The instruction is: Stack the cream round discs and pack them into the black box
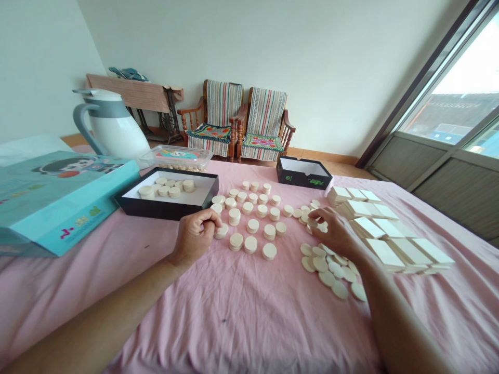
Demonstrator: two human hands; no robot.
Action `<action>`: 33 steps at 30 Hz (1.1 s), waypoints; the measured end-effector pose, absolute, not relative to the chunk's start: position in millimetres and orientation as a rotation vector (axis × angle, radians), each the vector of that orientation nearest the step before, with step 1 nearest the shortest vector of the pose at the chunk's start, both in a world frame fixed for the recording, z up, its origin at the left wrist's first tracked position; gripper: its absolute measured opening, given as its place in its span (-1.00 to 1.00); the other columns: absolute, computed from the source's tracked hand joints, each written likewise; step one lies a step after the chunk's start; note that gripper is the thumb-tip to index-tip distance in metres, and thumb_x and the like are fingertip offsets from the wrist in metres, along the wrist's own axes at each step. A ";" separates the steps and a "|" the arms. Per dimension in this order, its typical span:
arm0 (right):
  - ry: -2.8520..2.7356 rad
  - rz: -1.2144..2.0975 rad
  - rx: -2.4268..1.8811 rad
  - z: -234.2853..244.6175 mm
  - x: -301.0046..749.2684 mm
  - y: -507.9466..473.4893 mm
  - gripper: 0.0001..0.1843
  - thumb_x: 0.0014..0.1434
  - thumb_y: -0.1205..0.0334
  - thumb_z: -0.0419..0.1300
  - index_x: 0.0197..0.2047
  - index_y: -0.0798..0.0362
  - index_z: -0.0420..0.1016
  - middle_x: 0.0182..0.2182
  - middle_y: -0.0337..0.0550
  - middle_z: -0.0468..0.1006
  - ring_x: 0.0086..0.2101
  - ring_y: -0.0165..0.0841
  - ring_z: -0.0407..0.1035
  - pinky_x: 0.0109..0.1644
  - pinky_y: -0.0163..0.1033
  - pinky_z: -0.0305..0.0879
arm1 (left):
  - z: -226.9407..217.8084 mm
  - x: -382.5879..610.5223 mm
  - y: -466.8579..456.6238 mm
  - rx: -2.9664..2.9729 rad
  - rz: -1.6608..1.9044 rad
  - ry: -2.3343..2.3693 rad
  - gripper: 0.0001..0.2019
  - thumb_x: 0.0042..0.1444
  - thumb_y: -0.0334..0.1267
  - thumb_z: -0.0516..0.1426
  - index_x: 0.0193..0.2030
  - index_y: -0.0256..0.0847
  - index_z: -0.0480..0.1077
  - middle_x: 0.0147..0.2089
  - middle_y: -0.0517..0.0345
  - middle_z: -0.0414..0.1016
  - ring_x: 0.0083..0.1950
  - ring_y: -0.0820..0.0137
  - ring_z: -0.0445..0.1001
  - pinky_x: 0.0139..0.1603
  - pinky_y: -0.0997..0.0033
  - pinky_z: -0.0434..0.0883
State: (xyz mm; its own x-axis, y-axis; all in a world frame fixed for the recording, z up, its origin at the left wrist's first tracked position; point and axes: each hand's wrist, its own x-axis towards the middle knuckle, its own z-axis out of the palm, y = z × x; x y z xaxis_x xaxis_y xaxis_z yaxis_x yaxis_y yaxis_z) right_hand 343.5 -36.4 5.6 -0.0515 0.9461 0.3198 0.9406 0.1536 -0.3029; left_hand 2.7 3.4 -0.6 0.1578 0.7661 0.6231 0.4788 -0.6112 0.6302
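— Pink-draped worktop (234, 322). Fingers?
— Right hand (332, 229) narrowed at a disc (312, 222), grip unclear. Left hand (196, 235) curled beside disc stacks (253, 225), contents hidden.
— Why the gaps?
— Likely keeping stacks distinct between the hands; left black box (167, 210) probably corrals others.

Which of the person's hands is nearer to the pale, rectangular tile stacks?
Right. The right hand is just left of the tile stacks; the left hand is farther away, across the round, cream-coloured disc stacks.

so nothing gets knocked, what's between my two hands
Stacks of pale discs stand on the pink cloth between the left hand and right hand, in the head view.
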 end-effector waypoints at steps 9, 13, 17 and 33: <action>-2.170 0.206 -1.644 -9.3 306.8 -27.9 -0.84 0.10 0.31 0.10 -0.21 0.06 0.42 -0.32 -0.15 0.45 -0.32 -0.36 0.36 -0.24 -0.30 0.22 | -1.2 3.8 4.1 2.156 1.422 1.216 -0.76 -0.12 -0.53 -0.07 -0.59 -0.22 0.36 -0.60 0.26 0.42 -0.57 0.51 0.38 -0.53 0.59 0.27; -2.164 0.141 -1.715 -8.2 309.1 -27.8 -0.84 0.13 0.29 0.10 -0.20 0.07 0.43 -0.31 -0.12 0.45 -0.32 -0.35 0.35 -0.23 -0.29 0.20 | -1.7 3.7 4.4 2.145 1.417 1.216 -0.75 -0.12 -0.54 -0.07 -0.59 -0.22 0.36 -0.61 0.27 0.41 -0.57 0.51 0.38 -0.53 0.59 0.26; -2.143 0.095 -1.759 -6.2 309.3 -27.1 -0.80 0.14 0.27 0.10 -0.17 0.08 0.46 -0.29 -0.10 0.46 -0.29 -0.33 0.36 -0.20 -0.28 0.19 | -1.3 3.6 3.6 2.147 1.406 1.216 -0.75 -0.12 -0.54 -0.07 -0.59 -0.23 0.36 -0.61 0.27 0.40 -0.57 0.51 0.38 -0.53 0.58 0.27; -2.359 0.520 -1.786 29.5 329.0 -64.6 -0.79 0.02 0.29 0.13 -0.22 0.05 0.44 -0.31 -0.12 0.49 -0.28 -0.29 0.35 -0.19 -0.21 0.23 | -3.9 2.3 5.7 2.144 1.416 1.219 -0.75 -0.12 -0.55 -0.06 -0.59 -0.24 0.37 -0.60 0.28 0.41 -0.56 0.52 0.38 -0.50 0.59 0.27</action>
State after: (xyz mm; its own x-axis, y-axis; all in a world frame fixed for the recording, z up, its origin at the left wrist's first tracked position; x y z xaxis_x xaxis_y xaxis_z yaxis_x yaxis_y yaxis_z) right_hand 329.0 -64.6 29.5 -0.2872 0.9529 -0.0979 0.9056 0.2368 -0.3519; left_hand 2.3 5.7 -3.9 0.1556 0.7781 0.6085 0.4863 -0.5965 0.6385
